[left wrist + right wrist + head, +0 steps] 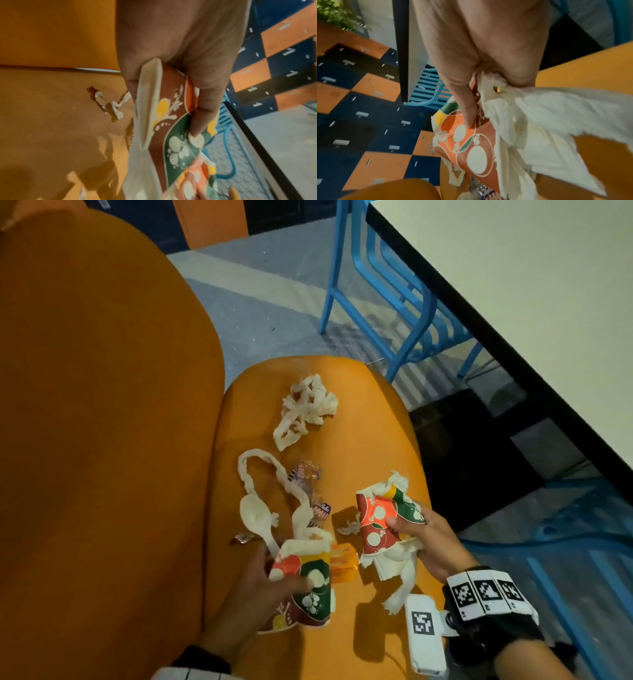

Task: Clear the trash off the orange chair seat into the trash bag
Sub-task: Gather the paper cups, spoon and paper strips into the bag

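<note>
Trash lies on the orange chair seat (363, 412). My left hand (284, 573) grips a crushed patterned paper cup (310, 590) near the seat's front; the left wrist view shows the fingers (199, 115) curled round that cup (173, 142). My right hand (407, 520) grips a second crushed cup (376, 522) together with a white napkin (397, 570) that hangs below it. The right wrist view shows this cup (467, 143) and napkin (556, 115). Still on the seat are torn tissue (305, 409), a twisted tissue strip (270, 477), a white plastic spoon (255, 517), candy wrappers (308, 474) and an orange packet (342, 565).
The chair's tall orange backrest (102, 405) rises on the left. A white table (513, 285) and a blue chair (394, 302) stand to the right. A dark shape (472, 460) lies on the floor beside the seat. Blue and orange lockers (359, 108) line the wall.
</note>
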A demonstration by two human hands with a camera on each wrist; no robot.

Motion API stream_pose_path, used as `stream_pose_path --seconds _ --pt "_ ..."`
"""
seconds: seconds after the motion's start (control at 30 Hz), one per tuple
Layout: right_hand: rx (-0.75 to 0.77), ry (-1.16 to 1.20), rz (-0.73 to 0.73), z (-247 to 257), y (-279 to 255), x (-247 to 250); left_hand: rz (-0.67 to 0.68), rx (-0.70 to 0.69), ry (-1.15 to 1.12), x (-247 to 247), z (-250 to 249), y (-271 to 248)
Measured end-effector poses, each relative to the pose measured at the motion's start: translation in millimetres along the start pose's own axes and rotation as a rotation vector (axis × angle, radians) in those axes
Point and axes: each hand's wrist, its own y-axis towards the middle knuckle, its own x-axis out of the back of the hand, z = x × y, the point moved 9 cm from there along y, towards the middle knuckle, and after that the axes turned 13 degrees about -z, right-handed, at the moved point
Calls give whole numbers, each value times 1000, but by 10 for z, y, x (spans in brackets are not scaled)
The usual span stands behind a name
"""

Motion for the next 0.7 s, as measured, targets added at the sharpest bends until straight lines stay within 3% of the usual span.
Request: stream_pose_path --seconds 0.27,0.5,0.63,0.7 --pt "-30 -30 61 -298 265 -707 -318 32 35 556 -188 1021" --pt "52 -52 33 -339 539 -1279 -405 -64 94 606 -392 1663" --pt "172 -49 93 -201 556 -1518 -477 -96 304 578 -402 1780" --pt "179 -41 91 -195 585 -1563 -438 -76 237 531 -378 1816"
